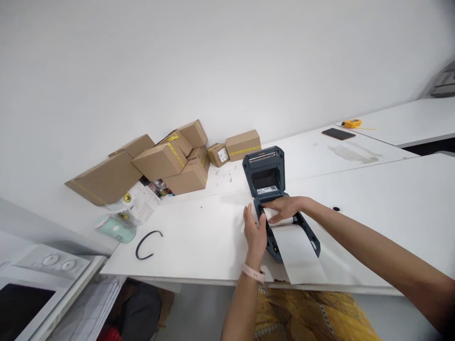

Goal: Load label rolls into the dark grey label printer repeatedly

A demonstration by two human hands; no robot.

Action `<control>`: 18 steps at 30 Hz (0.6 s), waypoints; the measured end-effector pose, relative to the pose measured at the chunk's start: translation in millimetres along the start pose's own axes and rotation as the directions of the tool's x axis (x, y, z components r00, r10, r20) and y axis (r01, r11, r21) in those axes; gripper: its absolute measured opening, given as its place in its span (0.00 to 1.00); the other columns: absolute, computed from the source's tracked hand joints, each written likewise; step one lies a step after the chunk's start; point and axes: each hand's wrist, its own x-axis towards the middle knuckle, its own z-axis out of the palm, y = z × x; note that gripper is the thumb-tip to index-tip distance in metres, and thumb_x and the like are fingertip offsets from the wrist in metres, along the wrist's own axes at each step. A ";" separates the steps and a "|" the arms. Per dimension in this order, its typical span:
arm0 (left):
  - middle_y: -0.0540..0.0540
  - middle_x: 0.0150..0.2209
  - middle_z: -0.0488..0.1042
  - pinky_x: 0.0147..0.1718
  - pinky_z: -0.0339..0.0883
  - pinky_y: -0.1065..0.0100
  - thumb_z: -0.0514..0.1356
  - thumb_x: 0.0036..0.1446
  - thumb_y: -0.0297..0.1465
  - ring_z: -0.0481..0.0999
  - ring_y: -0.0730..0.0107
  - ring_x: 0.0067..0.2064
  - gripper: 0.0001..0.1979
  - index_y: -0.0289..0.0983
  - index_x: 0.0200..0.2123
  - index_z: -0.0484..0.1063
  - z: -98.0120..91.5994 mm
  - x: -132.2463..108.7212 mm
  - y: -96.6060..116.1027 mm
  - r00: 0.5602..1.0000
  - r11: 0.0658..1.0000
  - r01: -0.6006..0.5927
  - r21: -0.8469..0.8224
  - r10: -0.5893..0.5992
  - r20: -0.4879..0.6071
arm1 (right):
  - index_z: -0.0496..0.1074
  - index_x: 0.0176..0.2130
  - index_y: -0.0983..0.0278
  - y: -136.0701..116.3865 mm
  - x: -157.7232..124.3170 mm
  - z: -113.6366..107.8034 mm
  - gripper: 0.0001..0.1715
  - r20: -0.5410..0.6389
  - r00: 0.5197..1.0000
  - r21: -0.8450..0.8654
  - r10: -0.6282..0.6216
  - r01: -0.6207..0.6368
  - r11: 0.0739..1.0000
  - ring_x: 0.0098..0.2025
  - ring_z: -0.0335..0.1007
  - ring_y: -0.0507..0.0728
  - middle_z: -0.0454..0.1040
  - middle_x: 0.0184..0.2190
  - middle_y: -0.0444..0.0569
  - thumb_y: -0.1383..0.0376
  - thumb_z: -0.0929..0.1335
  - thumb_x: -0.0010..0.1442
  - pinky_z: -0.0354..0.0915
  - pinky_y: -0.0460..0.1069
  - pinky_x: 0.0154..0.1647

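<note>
A dark blue-grey label printer stands on the table with its lid raised. Inside its bay lies a white paper roll, partly covered by my right hand. The fingers of that hand reach across the roll from the right and hold it. From the roll, a wide paper strip runs out over the printer's front to the table edge. At the printer's left side is my left hand, its fingers stretched up and apart and its thumb at the rim of the bay.
Several cardboard boxes are piled at the back left. Nearer are a mint-green cylindrical container and a black curved band. A phone and a yellow tape measure lie back right. The white table's front edge runs close below.
</note>
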 end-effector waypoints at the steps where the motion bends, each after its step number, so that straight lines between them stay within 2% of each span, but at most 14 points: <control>1: 0.39 0.64 0.69 0.55 0.69 0.63 0.55 0.65 0.43 0.69 0.59 0.63 0.25 0.41 0.62 0.65 -4.6 -14.9 -3.4 0.996 0.998 0.021 -0.060 -0.026 -0.085 | 0.63 0.69 0.60 1.5 0.0 0.4 0.51 -0.010 1.000 0.003 0.009 -0.008 1.000 0.66 0.64 0.73 0.66 0.67 0.56 0.42 0.71 0.53 0.65 0.63 0.62; 3: 0.37 0.52 0.75 0.47 0.72 0.63 0.50 0.66 0.49 0.75 0.58 0.53 0.24 0.39 0.54 0.69 -13.1 -48.7 -12.9 0.971 0.983 0.120 -0.138 -0.146 -0.191 | 0.65 0.68 0.58 4.9 1.2 1.7 0.49 -0.027 0.999 0.010 0.028 -0.028 1.000 0.66 0.64 0.73 0.67 0.66 0.55 0.40 0.69 0.55 0.64 0.63 0.63; 4: 0.38 0.45 0.77 0.42 0.73 0.62 0.47 0.66 0.53 0.76 0.58 0.47 0.25 0.40 0.46 0.72 -16.0 -65.8 -17.8 0.959 0.970 0.180 -0.160 -0.210 -0.192 | 0.66 0.68 0.58 6.5 2.3 2.8 0.48 -0.032 0.999 0.013 0.036 -0.036 0.999 0.66 0.64 0.73 0.67 0.66 0.54 0.40 0.68 0.56 0.64 0.64 0.63; 5: 0.40 0.38 0.77 0.39 0.72 0.62 0.46 0.65 0.56 0.76 0.59 0.41 0.27 0.41 0.40 0.73 -17.2 -81.6 -22.0 0.961 0.960 0.221 -0.174 -0.245 -0.130 | 0.66 0.68 0.57 7.8 3.5 4.1 0.47 -0.038 0.998 0.016 0.042 -0.042 0.999 0.67 0.63 0.73 0.67 0.66 0.54 0.39 0.68 0.57 0.63 0.64 0.64; 6: 0.42 0.33 0.76 0.35 0.72 0.62 0.46 0.63 0.58 0.75 0.60 0.37 0.30 0.41 0.35 0.73 -16.7 -95.4 -25.0 0.962 0.946 0.265 -0.189 -0.271 -0.010 | 0.66 0.68 0.58 8.9 4.6 5.5 0.47 -0.043 0.998 0.017 0.048 -0.047 0.999 0.67 0.63 0.73 0.67 0.67 0.54 0.39 0.67 0.58 0.63 0.64 0.64; 8: 0.43 0.29 0.74 0.28 0.69 0.64 0.51 0.58 0.62 0.73 0.62 0.32 0.32 0.39 0.30 0.74 -10.5 -114.7 -26.3 0.917 0.895 0.377 -0.240 -0.325 0.230 | 0.66 0.67 0.59 9.9 6.6 8.2 0.46 -0.059 0.997 0.017 0.054 -0.053 0.998 0.67 0.63 0.74 0.67 0.66 0.55 0.39 0.66 0.59 0.63 0.65 0.64; 9: 0.44 0.29 0.75 0.26 0.67 0.66 0.54 0.55 0.63 0.73 0.63 0.31 0.33 0.38 0.30 0.75 -5.6 -120.3 -24.9 0.885 0.865 0.427 -0.264 -0.339 0.320 | 0.67 0.67 0.59 9.9 7.3 9.4 0.46 -0.068 0.996 0.015 0.054 -0.053 0.998 0.66 0.64 0.74 0.67 0.66 0.55 0.39 0.65 0.59 0.63 0.65 0.63; 11: 0.45 0.27 0.75 0.24 0.63 0.68 0.61 0.48 0.63 0.72 0.66 0.29 0.34 0.35 0.31 0.77 4.7 -125.5 -19.8 0.841 0.825 0.484 -0.291 -0.346 0.416 | 0.68 0.66 0.58 9.2 7.9 11.1 0.43 -0.087 0.995 0.007 0.050 -0.049 0.999 0.66 0.65 0.74 0.69 0.65 0.54 0.40 0.65 0.60 0.63 0.66 0.63; 15: 0.45 0.21 0.74 0.27 0.64 0.66 0.66 0.41 0.62 0.69 0.68 0.25 0.33 0.34 0.24 0.77 16.3 -131.0 -10.9 0.819 0.828 0.494 -0.267 -0.339 0.463 | 0.69 0.65 0.57 7.5 7.5 11.0 0.41 -0.108 0.993 -0.019 0.047 -0.049 0.999 0.65 0.66 0.72 0.71 0.64 0.52 0.41 0.65 0.60 0.64 0.63 0.62; 18: 0.43 0.23 0.76 0.29 0.66 0.64 0.66 0.40 0.62 0.71 0.66 0.25 0.32 0.35 0.23 0.78 16.2 -138.4 -10.0 0.812 0.800 0.525 -0.290 -0.367 0.454 | 0.71 0.64 0.56 6.9 7.4 10.2 0.40 -0.133 0.990 -0.036 0.044 -0.049 0.998 0.62 0.70 0.72 0.73 0.62 0.53 0.42 0.66 0.60 0.67 0.63 0.59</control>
